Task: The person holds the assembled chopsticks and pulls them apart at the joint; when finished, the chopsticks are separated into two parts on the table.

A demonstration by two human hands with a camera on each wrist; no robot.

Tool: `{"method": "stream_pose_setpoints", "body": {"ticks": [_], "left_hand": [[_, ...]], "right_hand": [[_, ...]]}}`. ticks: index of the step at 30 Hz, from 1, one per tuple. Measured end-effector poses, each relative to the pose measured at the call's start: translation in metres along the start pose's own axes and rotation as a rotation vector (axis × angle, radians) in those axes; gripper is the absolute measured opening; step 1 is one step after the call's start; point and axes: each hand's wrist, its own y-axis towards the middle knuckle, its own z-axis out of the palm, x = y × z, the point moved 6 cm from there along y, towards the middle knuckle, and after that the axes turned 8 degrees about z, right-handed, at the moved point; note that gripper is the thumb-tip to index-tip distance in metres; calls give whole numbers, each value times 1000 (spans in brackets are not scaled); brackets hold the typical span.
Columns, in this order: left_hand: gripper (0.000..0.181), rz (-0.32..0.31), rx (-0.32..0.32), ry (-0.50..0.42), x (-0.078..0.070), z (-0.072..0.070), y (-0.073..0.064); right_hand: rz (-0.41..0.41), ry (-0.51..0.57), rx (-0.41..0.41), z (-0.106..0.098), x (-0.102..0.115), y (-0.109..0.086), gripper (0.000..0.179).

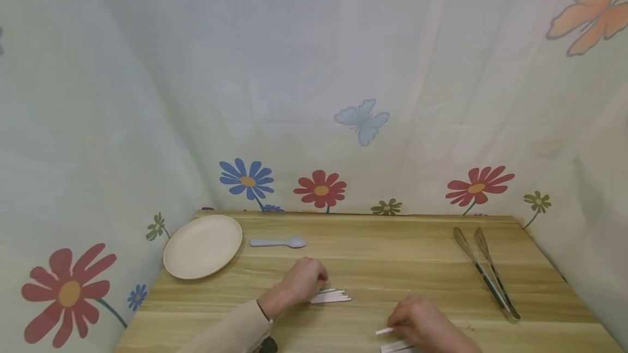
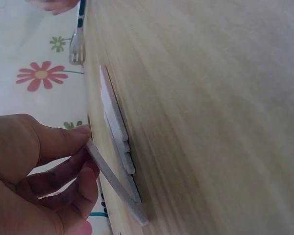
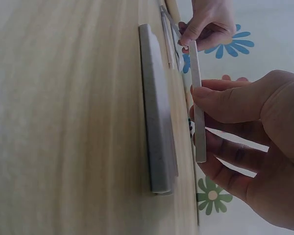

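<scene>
My left hand [image 1: 300, 281] is over the table's middle, pinching one thin white stick [image 2: 118, 190] between thumb and fingers. Beside that stick, a small pile of similar white sticks [image 1: 332, 297] lies on the wood, the sticks roughly side by side with uneven ends. Nearer the front edge and to the right, my right hand [image 1: 426, 321] holds another white stick [image 3: 199, 129] above the table, thumb on one side and fingers behind. Below it lies a second group of white sticks [image 3: 157, 117], partly covered by the hand in the head view.
A round cream plate [image 1: 203, 247] sits at the table's back left, with a pale blue spoon [image 1: 278, 242] to its right. Metal tongs [image 1: 485, 274] lie spread on the right side. A curtain [image 1: 314, 70] with flowers and butterflies surrounds the wooden table [image 1: 392, 255].
</scene>
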Motion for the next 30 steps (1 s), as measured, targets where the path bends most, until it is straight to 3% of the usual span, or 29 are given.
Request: {"method": "stream_pose_setpoints", "body": {"ticks": [5, 14, 23, 30], "left_hand": [[5, 1, 6, 5, -1, 2, 0], [4, 17, 25, 17, -2, 7, 0], [5, 65, 9, 55, 0, 15, 3], [6, 27, 33, 17, 4, 18, 2]], "right_hand": [[96, 47, 90, 5, -8, 1, 10], [173, 97, 185, 15, -14, 1, 14], [170, 135, 213, 18, -19, 2, 18], [172, 177, 251, 21, -23, 0, 16]]}}
